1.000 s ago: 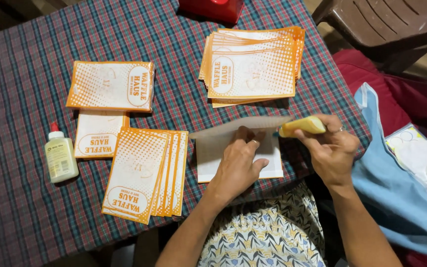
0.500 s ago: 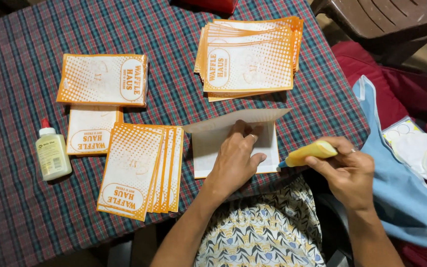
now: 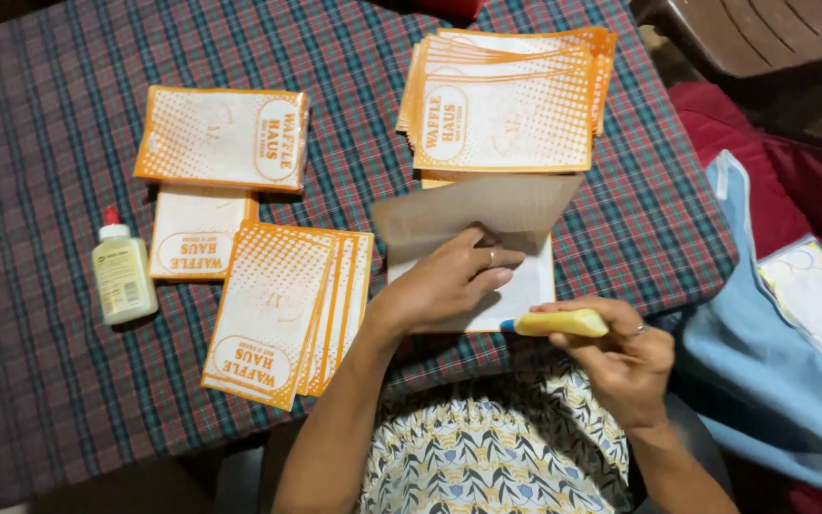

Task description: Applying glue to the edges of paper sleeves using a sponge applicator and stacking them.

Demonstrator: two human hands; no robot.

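Note:
My left hand [image 3: 449, 281] lies flat on a white paper bag [image 3: 530, 286] at the near table edge, pressing it down while its brown flap [image 3: 478, 209] stands folded up. My right hand [image 3: 620, 357] grips a yellow glue stick [image 3: 558, 324], its blue tip touching the bag's near right edge. A fanned pile of orange-and-white printed paper bags [image 3: 283, 309] lies just left of my left wrist.
Another stack of printed bags [image 3: 506, 105] sits beyond the open bag, two more [image 3: 225, 138] [image 3: 197, 243] at the left. A white glue bottle with a red cap [image 3: 123, 271] stands at far left. Checked tablecloth [image 3: 40, 381]; light blue cloth [image 3: 763, 371] and brown chair [image 3: 763, 38] at right.
My right hand has brought the glue stick down from the bag's upper right corner to its near right edge. The left hand stays pressed on the bag.

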